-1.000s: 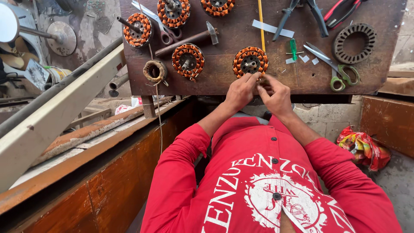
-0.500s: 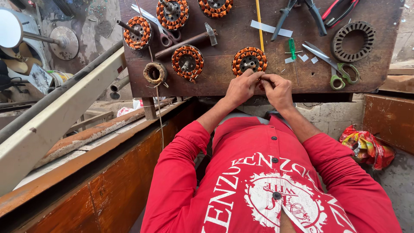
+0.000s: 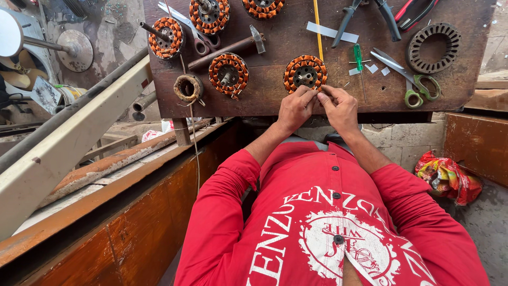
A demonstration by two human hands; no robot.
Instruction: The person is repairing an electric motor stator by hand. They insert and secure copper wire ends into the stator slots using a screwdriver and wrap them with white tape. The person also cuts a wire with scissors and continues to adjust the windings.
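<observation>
Fingertips of the left hand point(image 3: 294, 108) and right hand point(image 3: 338, 106) pinch together at the near rim of the copper-wound stator point(image 3: 305, 73) on the wooden workbench point(image 3: 275, 100), seemingly gripping fine wire, which calls for gentle, even tension.

The person wears a bright red button-up shirt point(image 3: 328, 222) with long sleeves pushed up to just below the elbows, leaving the forearms bare. Small dark buttons point(image 3: 334, 195) run down the front placket. White lettering arcs across the chest above a round white emblem point(image 3: 344, 249). The left hand point(image 3: 294, 108) and right hand point(image 3: 338, 108) are bare, without gloves.
</observation>
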